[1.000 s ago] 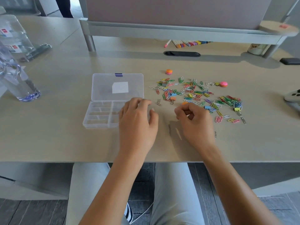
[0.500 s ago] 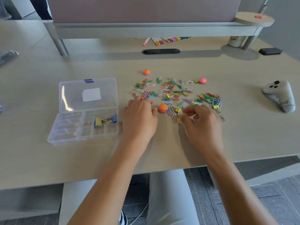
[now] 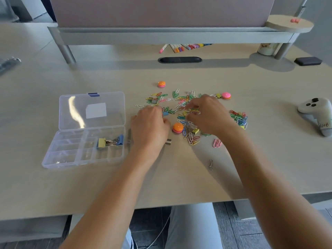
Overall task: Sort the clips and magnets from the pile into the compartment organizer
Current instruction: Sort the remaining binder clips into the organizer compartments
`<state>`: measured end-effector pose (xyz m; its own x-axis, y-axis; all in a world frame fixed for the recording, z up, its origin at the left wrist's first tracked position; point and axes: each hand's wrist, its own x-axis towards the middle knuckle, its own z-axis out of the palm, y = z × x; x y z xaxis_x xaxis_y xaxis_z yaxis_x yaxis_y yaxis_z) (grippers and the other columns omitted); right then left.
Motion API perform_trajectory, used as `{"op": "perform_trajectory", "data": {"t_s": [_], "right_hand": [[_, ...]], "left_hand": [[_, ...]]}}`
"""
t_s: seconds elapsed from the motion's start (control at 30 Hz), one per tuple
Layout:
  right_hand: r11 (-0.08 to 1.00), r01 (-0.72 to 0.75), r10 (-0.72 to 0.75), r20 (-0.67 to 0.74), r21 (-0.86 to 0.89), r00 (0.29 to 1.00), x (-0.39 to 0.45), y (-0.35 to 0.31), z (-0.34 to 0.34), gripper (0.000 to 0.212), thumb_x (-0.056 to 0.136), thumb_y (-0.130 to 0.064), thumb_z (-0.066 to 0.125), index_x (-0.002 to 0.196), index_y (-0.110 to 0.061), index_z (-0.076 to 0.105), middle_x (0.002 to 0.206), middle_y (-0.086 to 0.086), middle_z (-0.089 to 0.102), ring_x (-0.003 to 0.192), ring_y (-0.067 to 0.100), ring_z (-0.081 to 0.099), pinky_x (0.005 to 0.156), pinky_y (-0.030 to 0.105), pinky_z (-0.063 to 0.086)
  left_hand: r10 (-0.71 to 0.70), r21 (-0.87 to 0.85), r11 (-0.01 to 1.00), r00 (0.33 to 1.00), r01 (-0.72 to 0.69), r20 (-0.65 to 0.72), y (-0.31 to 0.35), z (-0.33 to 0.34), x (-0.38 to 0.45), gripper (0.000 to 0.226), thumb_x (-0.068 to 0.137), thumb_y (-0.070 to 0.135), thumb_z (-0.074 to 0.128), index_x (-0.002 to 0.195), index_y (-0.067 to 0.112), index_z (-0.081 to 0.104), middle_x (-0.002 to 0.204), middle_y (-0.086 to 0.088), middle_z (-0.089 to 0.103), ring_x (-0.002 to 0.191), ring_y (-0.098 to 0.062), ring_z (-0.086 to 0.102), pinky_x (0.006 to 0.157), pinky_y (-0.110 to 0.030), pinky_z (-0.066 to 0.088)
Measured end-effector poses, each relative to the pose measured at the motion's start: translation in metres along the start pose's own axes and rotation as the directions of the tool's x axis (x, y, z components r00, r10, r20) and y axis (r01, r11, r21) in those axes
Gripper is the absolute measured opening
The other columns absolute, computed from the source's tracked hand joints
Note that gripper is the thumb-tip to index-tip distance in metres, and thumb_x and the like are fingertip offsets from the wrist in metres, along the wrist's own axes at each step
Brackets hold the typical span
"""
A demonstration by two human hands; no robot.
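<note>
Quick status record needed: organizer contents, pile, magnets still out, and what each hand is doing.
organizer: clear compartment organizer, lid open, left of the pile
sorted so far: binder clips, yellow and blue, in one right-hand compartment
pile: paper clips scattered on the desk
magnets out: orange magnet between the hands; another orange magnet at far edge; pink magnet
left hand: fingers curled at the pile's left edge; grip hidden
right hand: fingertips pinching into the clips
</note>
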<state>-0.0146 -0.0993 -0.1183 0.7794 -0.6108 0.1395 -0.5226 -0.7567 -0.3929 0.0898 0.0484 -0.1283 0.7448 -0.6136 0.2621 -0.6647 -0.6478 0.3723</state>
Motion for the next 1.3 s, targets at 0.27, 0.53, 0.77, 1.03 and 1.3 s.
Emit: {"op": "perform_trajectory", "data": {"t_s": [0.27,0.53,0.77,1.03,1.3], "right_hand": [[0.998,0.068,-0.068,-0.068,-0.005,0.995,0.008,0.002,0.014,0.012,0.09,-0.027,0.068,0.098,-0.024,0.076,0.099,0.001,0.057,0.103,0.026,0.055,0.073,0.031,0.038],[0.994,0.088,-0.08,-0.11,0.062,0.991,-0.008,0.015,0.005,0.026,0.087,-0.022,0.065,0.111,-0.022,0.076,0.1,-0.001,0.059,0.095,0.017,0.052,0.073,0.029,0.036],[0.993,0.11,-0.107,-0.075,0.036,0.991,-0.01,0.017,0.011,0.028,0.09,-0.02,0.066,0.117,-0.023,0.075,0.101,0.001,0.053,0.107,0.026,0.052,0.08,0.041,0.05],[0.987,0.15,-0.138,-0.178,0.054,0.974,-0.007,0.02,0.018,0.022,0.092,-0.027,0.07,0.113,-0.018,0.07,0.107,0.004,0.059,0.104,0.024,0.055,0.076,0.038,0.049],[0.927,0.072,0.035,-0.274,0.368,0.961,-0.015,0.014,0.009,0.019,0.101,-0.027,0.057,0.115,-0.017,0.065,0.092,-0.002,0.068,0.073,0.014,0.062,0.066,0.031,0.049]], "left_hand": [[-0.136,-0.528,0.849,0.974,0.02,-0.182,0.001,-0.005,0.001,0.015,0.084,0.018,0.07,0.098,0.016,0.073,0.089,0.005,0.074,0.084,-0.014,0.069,0.078,-0.035,0.056],[-0.245,-0.842,0.505,0.967,0.19,0.072,0.001,-0.013,0.006,0.022,0.092,0.008,0.055,0.094,0.021,0.073,0.081,-0.001,0.072,0.064,-0.014,0.068,0.061,-0.031,0.055],[-0.298,-0.852,-0.046,0.807,0.521,0.51,0.005,-0.023,0.011,0.015,0.093,0.004,0.048,0.096,0.007,0.062,0.078,-0.01,0.062,0.053,-0.018,0.055,0.053,-0.027,0.048],[-0.078,-0.376,0.923,0.997,0.079,0.017,-0.003,-0.011,0.009,0.016,0.093,0.017,0.062,0.103,0.018,0.075,0.093,0.0,0.07,0.087,-0.022,0.064,0.075,-0.031,0.05],[-0.005,-0.056,0.998,1.0,0.006,0.021,0.001,0.0,0.024,0.018,0.091,0.018,0.067,0.108,0.019,0.073,0.116,-0.005,0.066,0.1,-0.033,0.064,0.072,-0.033,0.043]]}}
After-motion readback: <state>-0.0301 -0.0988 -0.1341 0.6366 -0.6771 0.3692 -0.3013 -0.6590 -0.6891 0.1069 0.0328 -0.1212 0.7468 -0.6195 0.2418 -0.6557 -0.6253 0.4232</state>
